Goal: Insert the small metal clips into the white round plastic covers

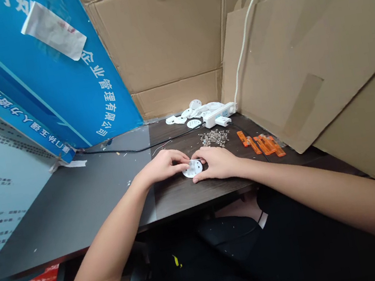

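A round white plastic disc (192, 169) with small holes lies on the dark tabletop between my hands. My left hand (167, 165) touches its left upper edge with fingers drawn together; whether a small part is pinched there cannot be made out. From the right, my right hand (216, 162) grips the disc's edge between thumb and fingers. Just behind the hands is a pile of small metal pieces (215, 138). More white discs and parts (196, 110) are heaped farther back.
A white power strip (219, 114) with a plugged-in adapter stands at the back, its white cable rising along the cardboard (313, 50). Several orange pieces (262, 144) lie at the right. A black cable (134, 150) crosses the table's rear left. A blue panel (53, 77) borders the left.
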### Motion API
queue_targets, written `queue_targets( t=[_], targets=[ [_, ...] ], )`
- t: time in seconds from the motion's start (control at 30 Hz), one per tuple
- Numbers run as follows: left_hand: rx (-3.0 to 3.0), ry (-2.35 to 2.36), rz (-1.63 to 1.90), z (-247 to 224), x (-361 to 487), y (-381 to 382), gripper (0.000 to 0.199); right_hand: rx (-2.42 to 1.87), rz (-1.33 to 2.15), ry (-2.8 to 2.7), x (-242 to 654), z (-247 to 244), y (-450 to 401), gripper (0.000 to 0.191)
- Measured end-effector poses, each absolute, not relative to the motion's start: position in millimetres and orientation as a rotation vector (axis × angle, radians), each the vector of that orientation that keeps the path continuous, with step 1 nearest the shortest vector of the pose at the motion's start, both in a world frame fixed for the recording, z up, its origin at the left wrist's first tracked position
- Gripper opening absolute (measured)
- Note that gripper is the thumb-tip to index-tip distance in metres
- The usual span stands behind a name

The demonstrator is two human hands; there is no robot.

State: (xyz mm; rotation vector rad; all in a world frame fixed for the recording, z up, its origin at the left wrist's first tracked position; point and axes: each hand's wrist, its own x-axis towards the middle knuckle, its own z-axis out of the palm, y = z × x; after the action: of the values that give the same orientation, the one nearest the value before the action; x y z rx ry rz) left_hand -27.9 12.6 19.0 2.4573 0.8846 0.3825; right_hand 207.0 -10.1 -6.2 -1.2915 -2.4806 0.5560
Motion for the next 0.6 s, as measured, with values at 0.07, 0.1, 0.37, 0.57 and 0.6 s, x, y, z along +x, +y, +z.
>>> queue_targets(
  t=[0.07, 0.1, 0.37, 0.57, 0.6],
  targets=[
    [2.432, 0.89, 0.326, 23, -31, 12, 0.035, -1.293, 0.559, -2.476, 207, -6, -10, 0.065],
    [2.427, 0.904, 0.305, 23, -32, 11, 0.041, -1.294, 0.562, -2.473, 207, -6, -10, 0.066],
    [2.481, 0.931, 0.341, 22, -27, 8, 0.049, -1.251, 0.603, -2.404, 209, -11, -7, 0.066],
    [2.115, 0.972, 0.573, 14, -25, 10, 0.057, -1.123, 0.614, -2.31, 214, -16, -7, 0.064],
    [1.989, 0.998, 0.61, 12, -25, 12, 0.056, -1.108, 0.612, -2.304, 214, -16, -7, 0.064]
  ],
)
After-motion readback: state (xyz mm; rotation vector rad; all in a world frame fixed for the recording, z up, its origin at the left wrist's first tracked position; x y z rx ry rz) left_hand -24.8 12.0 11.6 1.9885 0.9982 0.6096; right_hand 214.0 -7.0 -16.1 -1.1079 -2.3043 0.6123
